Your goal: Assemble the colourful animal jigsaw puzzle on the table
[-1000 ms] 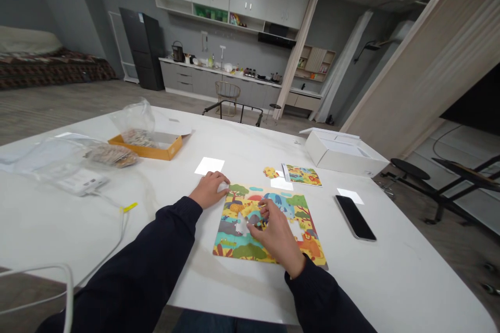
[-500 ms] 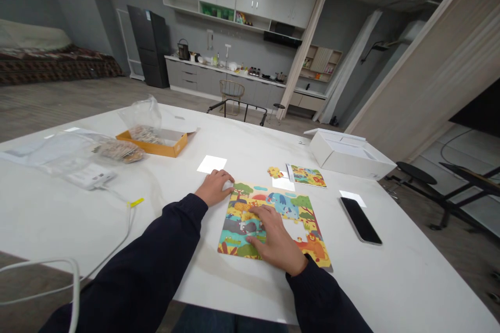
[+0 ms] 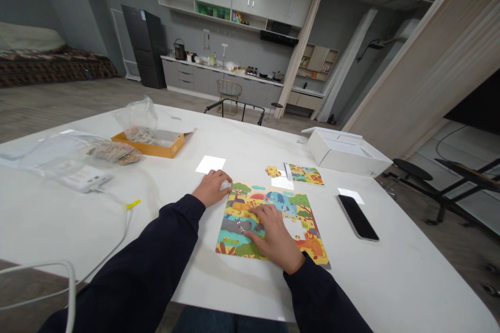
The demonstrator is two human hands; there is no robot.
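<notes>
A colourful animal jigsaw puzzle (image 3: 234,247) lies flat in front of me, showing an elephant, a leopard, a hippo and a lion. A white gap (image 3: 296,228) shows right of its middle. My right hand (image 3: 273,237) rests on the puzzle with thumb and fingers apart, the fingertips touching the pieces by the hippo. Part of the picture is hidden under that hand. At the upper left corner, my left hand (image 3: 213,188) lies on the table, its fingers stretched against the puzzle's edge. Beyond the puzzle are a loose yellow puzzle piece (image 3: 273,171) and a small picture card (image 3: 307,175).
A phone (image 3: 357,217) lies to the right, with an open white box (image 3: 347,152) behind it. Back left are a yellow box tray (image 3: 167,148) and bagged puzzle pieces (image 3: 115,152). A white power bank (image 3: 84,178) trails a cable (image 3: 123,237) along the left.
My right thumb has slid slightly left and up across the hippo, whose pieces now look flatter together. My left hand stays at the corner. The view has shifted slightly.
</notes>
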